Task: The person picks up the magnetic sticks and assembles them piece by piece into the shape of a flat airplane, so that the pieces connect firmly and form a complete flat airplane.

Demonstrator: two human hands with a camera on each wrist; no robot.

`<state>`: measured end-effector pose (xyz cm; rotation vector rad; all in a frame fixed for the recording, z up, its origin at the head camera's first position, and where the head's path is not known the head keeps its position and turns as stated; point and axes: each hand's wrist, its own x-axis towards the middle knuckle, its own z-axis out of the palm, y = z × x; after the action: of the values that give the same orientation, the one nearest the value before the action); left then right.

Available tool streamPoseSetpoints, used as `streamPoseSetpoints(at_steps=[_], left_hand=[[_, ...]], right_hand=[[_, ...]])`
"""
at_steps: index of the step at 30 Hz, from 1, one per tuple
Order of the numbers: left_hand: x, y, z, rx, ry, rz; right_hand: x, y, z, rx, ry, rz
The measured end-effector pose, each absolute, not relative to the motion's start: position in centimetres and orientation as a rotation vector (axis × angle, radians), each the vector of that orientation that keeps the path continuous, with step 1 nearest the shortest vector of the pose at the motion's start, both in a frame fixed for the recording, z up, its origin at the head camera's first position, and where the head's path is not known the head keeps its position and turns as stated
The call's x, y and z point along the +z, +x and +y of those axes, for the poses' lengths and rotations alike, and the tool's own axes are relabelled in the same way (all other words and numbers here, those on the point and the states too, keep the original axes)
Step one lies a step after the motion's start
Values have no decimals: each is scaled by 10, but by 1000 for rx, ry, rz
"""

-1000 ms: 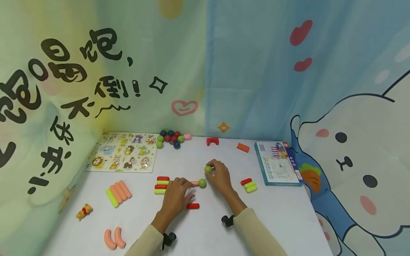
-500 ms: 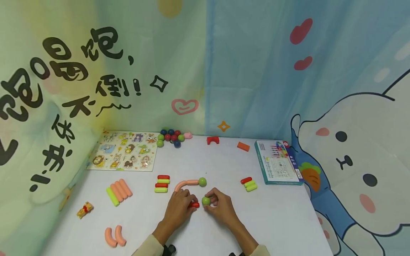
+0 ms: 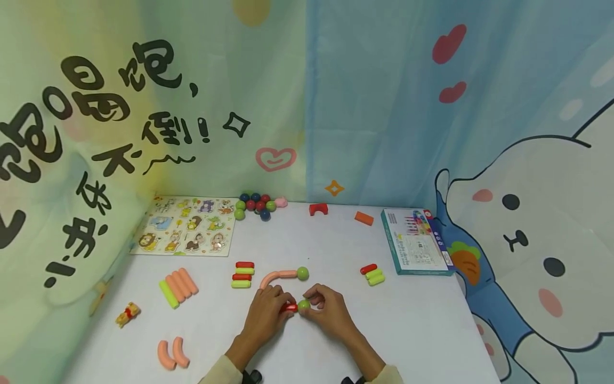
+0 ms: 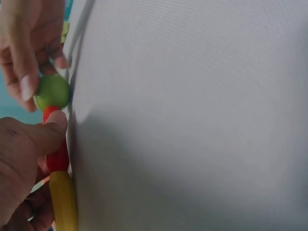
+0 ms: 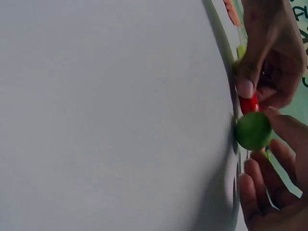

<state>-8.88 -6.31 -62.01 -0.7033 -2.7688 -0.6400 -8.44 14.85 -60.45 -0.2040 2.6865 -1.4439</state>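
Note:
My left hand pinches a short red rod between thumb and fingers, low over the white table. At the rod's near end, under the same hand, a yellow rod lines up with it in the left wrist view. My right hand holds a green ball by thumb and fingertips, right at the red rod's other end. Just beyond the hands lies a chain of pink rods, one curved and one straight, ending in another green ball.
Red and lime rods lie left of the chain, more rods at right. Pink rods, curved pieces and a bear figure are at left. Behind are coloured balls, an animal board and a box.
My left hand has moved from the pink chain toward me and onto the red rod. My right hand has brought the green ball nearer and left, up to the rod's end.

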Motion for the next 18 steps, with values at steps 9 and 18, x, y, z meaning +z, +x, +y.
streamPoseSetpoints(at_steps=[9, 18], left_hand=[[-614, -93, -70, -732, -657, -2747], [-592, -146, -124, -830, -265, -2746]], right_hand=[[-608, -126, 136, -1474, -18, 2905], [-612, -139, 129, -1460, 55, 2847]])
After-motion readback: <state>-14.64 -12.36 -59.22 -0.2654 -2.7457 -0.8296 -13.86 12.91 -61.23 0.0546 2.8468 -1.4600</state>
